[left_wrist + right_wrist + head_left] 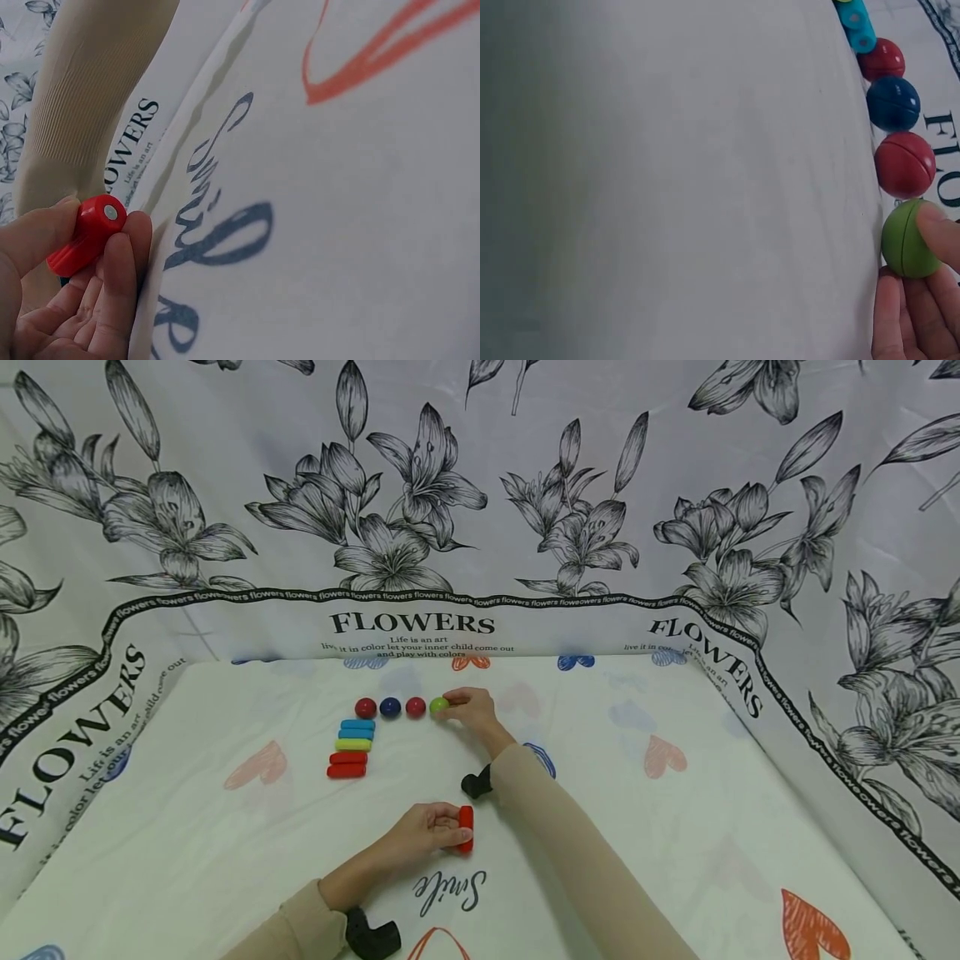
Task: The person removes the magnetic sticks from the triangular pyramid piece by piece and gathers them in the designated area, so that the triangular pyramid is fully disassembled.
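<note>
My left hand [423,835] pinches a short red rod [467,830] between thumb and fingers near the middle of the table. In the left wrist view, the red rod [88,234] has a small silvery dot on its end. Farther off, my right hand [474,710] holds a green ball [438,707] by its right side. A seam runs round this green ball [910,240] in the right wrist view. It ends a row with a red ball [416,707], a dark blue ball [390,707] and another red ball [365,708] to its left.
Below the row's left end lie blue rods [357,729], a yellow-green rod [353,745] and red rods [347,765], stacked in a column. A white cloth [600,827] printed with hearts and "Smile" covers the table. Behind it hangs a flower-patterned curtain [495,543].
</note>
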Available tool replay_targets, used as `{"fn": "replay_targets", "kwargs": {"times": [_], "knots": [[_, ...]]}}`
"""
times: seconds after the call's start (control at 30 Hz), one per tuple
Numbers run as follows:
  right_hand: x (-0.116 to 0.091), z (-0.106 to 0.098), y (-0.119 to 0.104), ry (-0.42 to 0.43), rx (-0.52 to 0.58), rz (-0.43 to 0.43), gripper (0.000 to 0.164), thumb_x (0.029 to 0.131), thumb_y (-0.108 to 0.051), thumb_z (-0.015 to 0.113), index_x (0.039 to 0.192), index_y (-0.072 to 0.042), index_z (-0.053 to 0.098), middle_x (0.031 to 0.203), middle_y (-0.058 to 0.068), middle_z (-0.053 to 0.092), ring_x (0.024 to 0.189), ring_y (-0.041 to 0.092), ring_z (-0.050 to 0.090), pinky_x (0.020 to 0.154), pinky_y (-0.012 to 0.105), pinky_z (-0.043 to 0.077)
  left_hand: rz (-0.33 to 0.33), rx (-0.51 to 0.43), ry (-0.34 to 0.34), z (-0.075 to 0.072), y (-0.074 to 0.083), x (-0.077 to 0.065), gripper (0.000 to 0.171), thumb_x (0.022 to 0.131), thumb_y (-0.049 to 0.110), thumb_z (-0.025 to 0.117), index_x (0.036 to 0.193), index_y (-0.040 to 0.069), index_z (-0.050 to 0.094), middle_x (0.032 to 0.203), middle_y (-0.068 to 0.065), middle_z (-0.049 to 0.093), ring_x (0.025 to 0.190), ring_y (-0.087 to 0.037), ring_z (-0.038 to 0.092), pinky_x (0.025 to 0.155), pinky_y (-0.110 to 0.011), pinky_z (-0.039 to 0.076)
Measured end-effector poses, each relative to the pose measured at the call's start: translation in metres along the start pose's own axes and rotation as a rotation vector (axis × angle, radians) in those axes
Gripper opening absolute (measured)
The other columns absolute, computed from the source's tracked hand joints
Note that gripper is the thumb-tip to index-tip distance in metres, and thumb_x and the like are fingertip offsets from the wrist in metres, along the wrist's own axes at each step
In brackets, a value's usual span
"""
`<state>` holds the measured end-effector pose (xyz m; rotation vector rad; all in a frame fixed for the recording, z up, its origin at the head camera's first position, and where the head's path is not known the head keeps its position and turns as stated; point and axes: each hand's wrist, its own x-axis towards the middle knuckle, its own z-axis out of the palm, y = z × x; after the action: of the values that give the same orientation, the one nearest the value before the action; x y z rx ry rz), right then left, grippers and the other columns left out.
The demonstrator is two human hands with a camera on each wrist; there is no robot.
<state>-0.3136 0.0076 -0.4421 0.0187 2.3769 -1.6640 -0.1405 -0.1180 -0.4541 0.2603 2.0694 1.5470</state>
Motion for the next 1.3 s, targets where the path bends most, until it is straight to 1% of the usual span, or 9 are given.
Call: {"fn": "replay_targets", "kwargs": {"times": [0.07,0.17,0.33,0.57,0.73,0.93,1.07,1.17,1.3], "knots": [[0.003,0.000,0.003,-0.004,-0.005,-0.020,0.038,0.072,-0.015,0.085,0.107,-0.009,0.072,0.107,0.007,0.075,0.102,0.016,0.069,0.097,0.027,0.052,0.002,-0.007,0.002,0.001,0.000,0.000,0.048,0.090,0.026,0.068,0.122,-0.007,0.056,0.100,-0.013,0.072,0.081,-0.007,0.063,0.079,-0.016,0.054],[0.005,0.000,0.004,-0.002,-0.018,-0.018,0.037,0.071,-0.016,0.086,0.105,-0.010,0.073,0.104,0.005,0.075,0.099,0.014,0.069,0.096,0.026,0.052,0.006,-0.011,0.004,0.002,-0.001,0.000,0.048,0.090,0.026,0.068,0.122,-0.008,0.056,0.100,-0.012,0.072,0.081,-0.006,0.063,0.078,-0.015,0.053],[-0.001,0.001,-0.001,0.013,-0.018,0.011,0.037,0.076,-0.011,0.081,0.111,-0.009,0.071,0.113,0.009,0.073,0.108,0.019,0.067,0.105,0.031,0.048,0.008,-0.006,0.003,0.002,-0.001,0.000,0.049,0.089,0.027,0.069,0.121,-0.007,0.057,0.099,-0.012,0.072,0.081,-0.007,0.063,0.077,-0.014,0.052],[-0.007,0.002,-0.004,0.021,-0.049,-0.013,0.039,0.079,-0.010,0.078,0.116,-0.006,0.068,0.117,0.011,0.071,0.112,0.022,0.065,0.106,0.032,0.048,0.001,0.003,0.012,0.002,-0.001,-0.001,0.049,0.089,0.027,0.068,0.122,-0.007,0.057,0.099,-0.012,0.072,0.081,-0.007,0.063,0.079,-0.017,0.053],[-0.009,-0.002,-0.005,0.000,-0.031,-0.011,0.040,0.078,-0.010,0.079,0.117,-0.006,0.067,0.119,0.012,0.070,0.113,0.023,0.065,0.105,0.033,0.049,-0.039,0.008,0.023,0.002,0.001,0.000,0.048,0.090,0.028,0.068,0.124,-0.004,0.057,0.099,-0.011,0.073,0.081,-0.008,0.063,0.081,-0.021,0.055],[-0.006,-0.005,-0.003,0.019,0.000,0.030,0.040,0.078,-0.014,0.080,0.115,-0.009,0.068,0.119,0.009,0.071,0.109,0.021,0.066,0.094,0.029,0.055,-0.048,-0.008,0.015,0.002,0.003,0.001,0.049,0.091,0.029,0.066,0.126,-0.004,0.056,0.100,-0.012,0.074,0.082,-0.009,0.067,0.083,-0.023,0.057],[-0.006,-0.007,-0.002,0.043,0.050,0.025,0.035,0.079,-0.010,0.077,0.113,-0.005,0.069,0.117,0.012,0.071,0.105,0.022,0.068,0.085,0.025,0.058,-0.049,-0.007,0.023,0.002,0.004,-0.001,0.049,0.091,0.028,0.066,0.127,-0.004,0.055,0.102,-0.012,0.073,0.083,-0.008,0.066,0.083,-0.023,0.057],[-0.008,-0.009,-0.003,0.066,0.089,0.022,0.032,0.080,-0.007,0.075,0.111,-0.002,0.070,0.115,0.014,0.072,0.098,0.019,0.070,0.079,0.023,0.059,-0.049,-0.005,0.029,0.002,0.004,-0.002,0.048,0.092,0.027,0.065,0.127,-0.004,0.055,0.104,-0.013,0.073,0.084,-0.009,0.066,0.083,-0.023,0.057],[-0.015,-0.014,-0.003,0.090,0.081,0.057,0.030,0.081,-0.011,0.075,0.110,-0.005,0.070,0.114,0.012,0.072,0.086,0.013,0.069,0.075,0.020,0.057,-0.040,0.021,0.036,0.001,0.005,-0.006,0.049,0.092,0.027,0.065,0.128,-0.005,0.054,0.103,-0.012,0.072,0.084,-0.009,0.065,0.083,-0.024,0.057]]}}
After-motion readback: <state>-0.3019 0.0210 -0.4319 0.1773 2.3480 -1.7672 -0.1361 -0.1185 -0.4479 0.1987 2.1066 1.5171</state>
